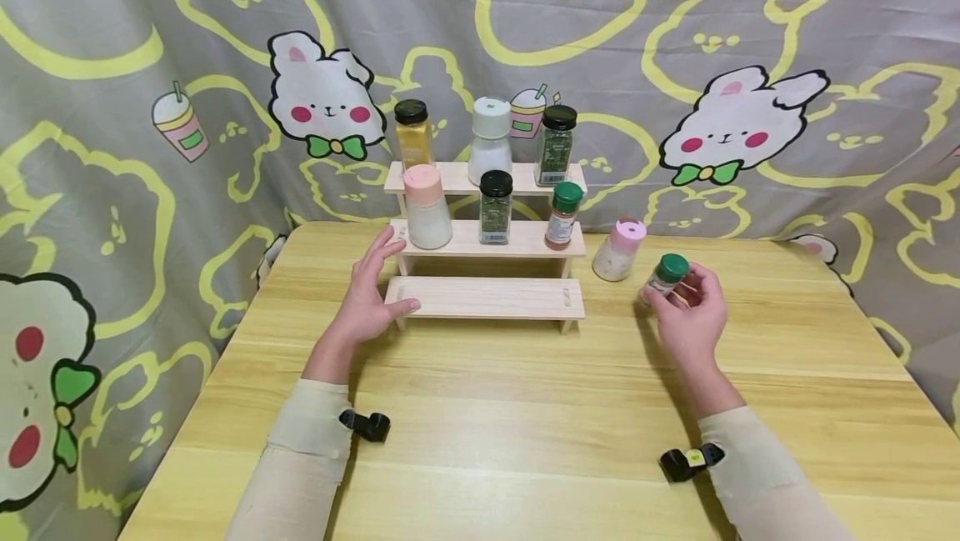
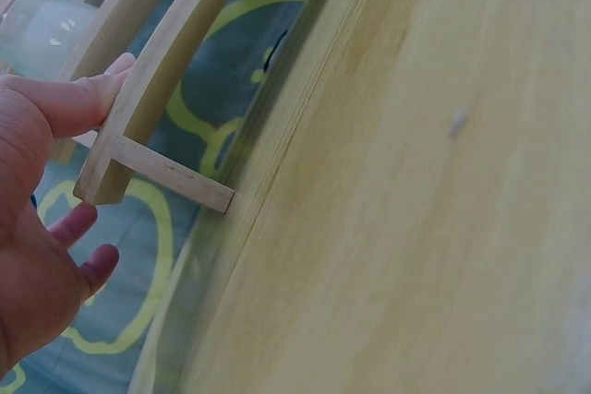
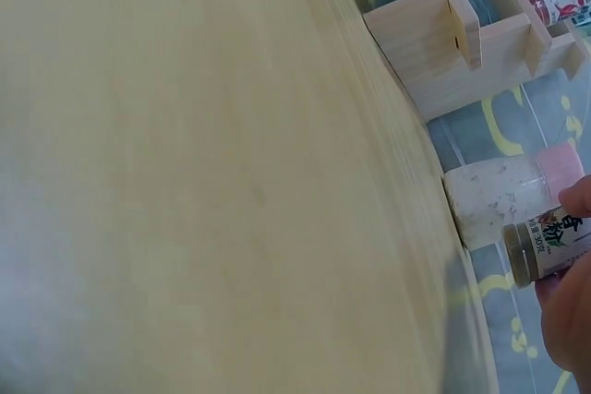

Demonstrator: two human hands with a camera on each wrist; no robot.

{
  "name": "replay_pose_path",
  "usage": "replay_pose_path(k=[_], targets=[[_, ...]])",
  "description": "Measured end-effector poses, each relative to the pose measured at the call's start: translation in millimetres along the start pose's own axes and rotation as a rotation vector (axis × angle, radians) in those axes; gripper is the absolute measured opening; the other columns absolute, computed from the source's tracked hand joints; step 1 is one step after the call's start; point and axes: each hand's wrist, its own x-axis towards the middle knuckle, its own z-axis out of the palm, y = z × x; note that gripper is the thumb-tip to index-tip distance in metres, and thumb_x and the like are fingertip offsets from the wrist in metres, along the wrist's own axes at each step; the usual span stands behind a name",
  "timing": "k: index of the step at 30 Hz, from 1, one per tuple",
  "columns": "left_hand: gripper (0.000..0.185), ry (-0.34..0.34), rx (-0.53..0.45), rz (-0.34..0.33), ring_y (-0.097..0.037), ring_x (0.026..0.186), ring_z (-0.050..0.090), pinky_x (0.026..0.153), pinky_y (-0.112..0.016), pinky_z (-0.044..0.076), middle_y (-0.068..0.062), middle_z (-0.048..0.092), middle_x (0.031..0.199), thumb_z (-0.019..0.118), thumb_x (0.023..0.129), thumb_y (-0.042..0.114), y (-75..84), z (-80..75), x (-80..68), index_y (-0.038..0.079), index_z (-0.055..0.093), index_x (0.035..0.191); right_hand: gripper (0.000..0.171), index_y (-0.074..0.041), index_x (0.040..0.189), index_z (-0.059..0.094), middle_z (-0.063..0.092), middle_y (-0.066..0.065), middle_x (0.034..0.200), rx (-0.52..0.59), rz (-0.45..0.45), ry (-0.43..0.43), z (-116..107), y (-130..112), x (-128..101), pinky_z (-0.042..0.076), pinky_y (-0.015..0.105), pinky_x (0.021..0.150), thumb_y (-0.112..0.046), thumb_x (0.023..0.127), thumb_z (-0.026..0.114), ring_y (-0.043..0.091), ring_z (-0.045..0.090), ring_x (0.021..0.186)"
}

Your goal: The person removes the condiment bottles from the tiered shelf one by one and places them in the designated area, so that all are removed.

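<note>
Right hand (image 1: 690,316) is gripping a small green-capped spice jar (image 1: 666,276), tilted, right of the wooden rack (image 1: 487,298). Left hand (image 1: 369,295) is lying open, thumb touching the rack's bottom step.

The pale yellow wooden tabletop (image 1: 525,408) shows long grain under a smooth, faintly glossy finish. The three-step rack of light unfinished wood (image 1: 487,298) looks matt and dry. The small clear jar with a green plastic cap (image 1: 666,276) has a glossy wall and a paper label, as does the clear pink-capped shaker (image 1: 618,251). The grey rabbit-print cloth backdrop (image 1: 150,107) hangs matt and softly creased.
</note>
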Motion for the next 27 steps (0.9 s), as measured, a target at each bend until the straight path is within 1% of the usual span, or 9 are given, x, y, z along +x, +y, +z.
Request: replay_pose_path(k=[7, 11, 15, 20, 27], targets=[[0.091, -0.001, -0.003, 0.02, -0.032, 0.146, 0.017, 0.108, -0.058, 0.017, -0.005, 0.019, 0.164, 0.089, 0.068, -0.006, -2.8, -0.3, 0.0, 0.009, 0.044, 0.145, 0.057, -0.01, 0.124, 0.06, 0.06, 0.002, 0.11, -0.017, 0.033, 0.002, 0.1, 3.4, 6.7, 0.053, 0.024, 0.085, 0.005, 0.074, 0.084, 0.017, 0.062, 0.098], [0.091, -0.002, 0.001, 0.023, -0.03, 0.147, 0.018, 0.108, -0.056, 0.016, -0.004, 0.019, 0.164, 0.089, 0.068, -0.005, -2.1, -0.3, -0.1, 0.009, 0.044, 0.146, 0.055, -0.011, 0.123, 0.06, 0.06, 0.001, 0.11, -0.016, 0.064, 0.004, 0.4, 7.3, 11.7, 0.053, 0.025, 0.087, 0.005, 0.075, 0.083, 0.017, 0.062, 0.099], [0.09, -0.002, 0.006, 0.018, -0.028, 0.147, 0.018, 0.109, -0.055, 0.016, -0.002, 0.019, 0.164, 0.089, 0.069, -0.004, -1.3, -0.6, -0.2, 0.009, 0.044, 0.145, 0.054, -0.01, 0.121, 0.061, 0.06, 0.001, 0.109, 0.002, 0.082, 0.008, 1.5, 9.0, 15.6, 0.053, 0.023, 0.086, 0.008, 0.075, 0.081, 0.018, 0.062, 0.098], [0.091, 0.001, 0.006, 0.023, -0.03, 0.146, 0.018, 0.109, -0.056, 0.017, -0.005, 0.019, 0.164, 0.09, 0.068, -0.004, -1.9, -1.0, 0.0, 0.009, 0.044, 0.145, 0.055, -0.011, 0.121, 0.061, 0.06, 0.001, 0.109, 0.004, 0.061, 0.012, 3.8, 10.3, 18.6, 0.052, 0.021, 0.084, 0.007, 0.074, 0.083, 0.017, 0.062, 0.098], [0.091, -0.001, -0.006, 0.029, -0.032, 0.146, 0.018, 0.108, -0.056, 0.017, -0.006, 0.02, 0.164, 0.09, 0.067, -0.004, -2.7, -0.9, 0.2, 0.008, 0.044, 0.145, 0.055, -0.011, 0.123, 0.059, 0.059, 0.003, 0.112, -0.036, 0.067, 0.006, 3.8, 13.8, 24.7, 0.052, 0.024, 0.088, 0.002, 0.076, 0.084, 0.018, 0.061, 0.102]])
